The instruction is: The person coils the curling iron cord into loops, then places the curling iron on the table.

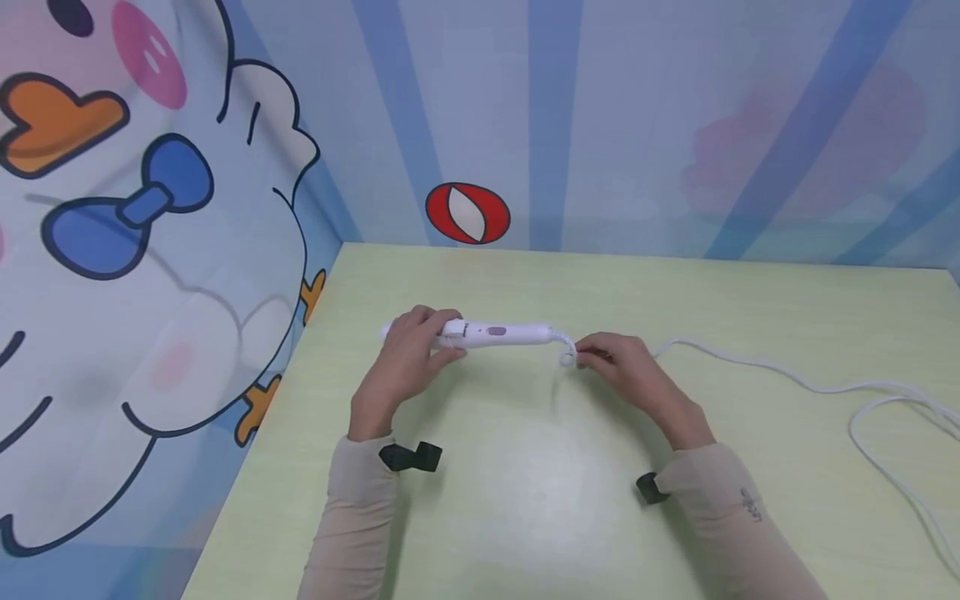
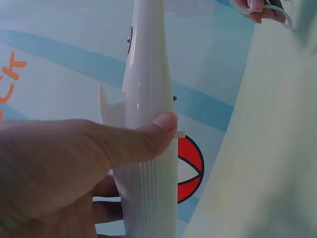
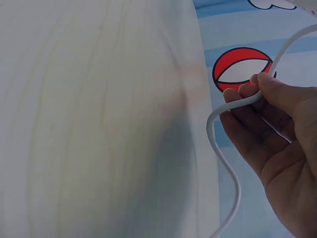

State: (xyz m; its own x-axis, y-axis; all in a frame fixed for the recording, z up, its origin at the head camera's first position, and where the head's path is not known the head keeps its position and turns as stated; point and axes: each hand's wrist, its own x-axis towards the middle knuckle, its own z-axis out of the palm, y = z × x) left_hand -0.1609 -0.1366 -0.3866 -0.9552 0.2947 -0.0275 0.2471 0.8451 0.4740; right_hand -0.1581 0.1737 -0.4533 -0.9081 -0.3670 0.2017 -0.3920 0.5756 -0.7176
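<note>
A white hair iron (image 1: 510,334) is held level above the table, with a small oval button panel on its handle. My left hand (image 1: 408,350) grips it near its left end, covering part of the body. In the left wrist view the thumb lies across the ridged side of the hair iron (image 2: 148,84), beside a small projecting tab. My right hand (image 1: 618,362) pinches the white power cord (image 3: 242,102) between thumb and fingers, close to where it leaves the handle. The cord makes a small bend there.
The rest of the cord (image 1: 757,363) trails across the pale table (image 1: 517,500) to the right and loops near its right edge. A printed backdrop (image 1: 622,125) rises behind the table, and another panel with a cartoon bird (image 1: 172,350) stands at the left.
</note>
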